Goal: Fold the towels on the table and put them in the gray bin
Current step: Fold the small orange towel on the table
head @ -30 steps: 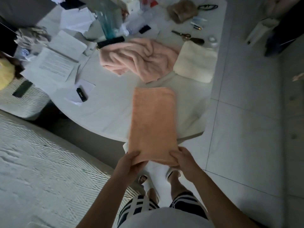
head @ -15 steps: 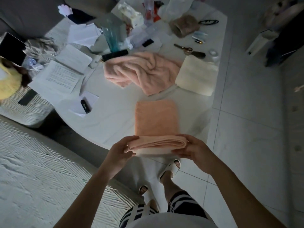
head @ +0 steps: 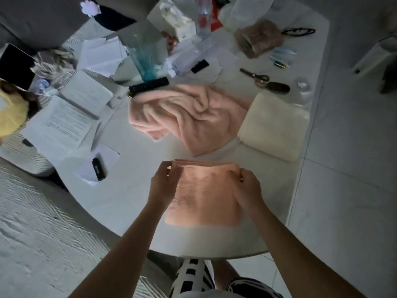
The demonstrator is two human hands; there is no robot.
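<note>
The orange towel (head: 204, 196) lies folded on the near part of the desk (head: 129, 190), between the two hands. The left hand (head: 164, 186) pinches its far left corner and the right hand (head: 247, 190) pinches the far right one, where the layered edges meet. The step in hand looks like a fold being laid down and squared. Next, I judge, comes either one more fold or a lift toward the gray bin — which is not in view, so nothing can be said of what it holds. Beyond the hands a pink towel (head: 189, 117) lies crumpled and unfolded; beyond the right hand sits a cream towel (head: 277, 125), already folded. Farther off stands a clear tumbler (head: 146, 57), contents unclear — among papers (head: 64, 125) and scissors (head: 255, 77).
</note>
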